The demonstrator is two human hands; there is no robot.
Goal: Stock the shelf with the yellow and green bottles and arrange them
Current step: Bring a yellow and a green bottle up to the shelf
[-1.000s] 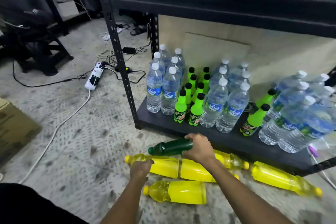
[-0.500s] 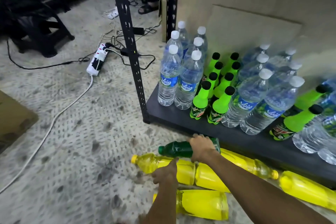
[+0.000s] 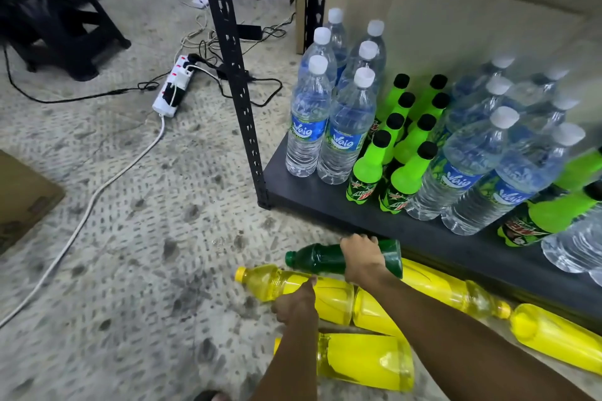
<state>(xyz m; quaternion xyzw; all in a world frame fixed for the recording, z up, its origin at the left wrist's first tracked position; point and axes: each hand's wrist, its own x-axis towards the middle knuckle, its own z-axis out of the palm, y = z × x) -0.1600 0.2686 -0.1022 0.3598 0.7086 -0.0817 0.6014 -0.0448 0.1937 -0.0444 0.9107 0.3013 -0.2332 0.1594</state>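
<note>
A dark green bottle [image 3: 316, 258] lies on its side on the floor just in front of the black shelf board [image 3: 433, 238]; my right hand [image 3: 361, 257] grips its middle. Below it lies a yellow bottle [image 3: 270, 280], cap to the left, and my left hand [image 3: 298, 304] holds its body. Several more yellow bottles lie on the floor, one nearest me [image 3: 365, 361] and one far right [image 3: 560, 335]. Bright green soda bottles [image 3: 368, 169] stand in rows on the shelf between clear water bottles [image 3: 308, 127].
A black shelf post [image 3: 237, 85] rises at the board's left front corner. A white power strip [image 3: 172, 88] with cables lies on the floor to the left. A cardboard box [image 3: 22, 195] sits at the far left edge. A black stool stands at top left.
The view has moved closer and lower toward the shelf. My right hand has stayed on the dark green bottle; my left hand has closed further onto the yellow bottle's body.
</note>
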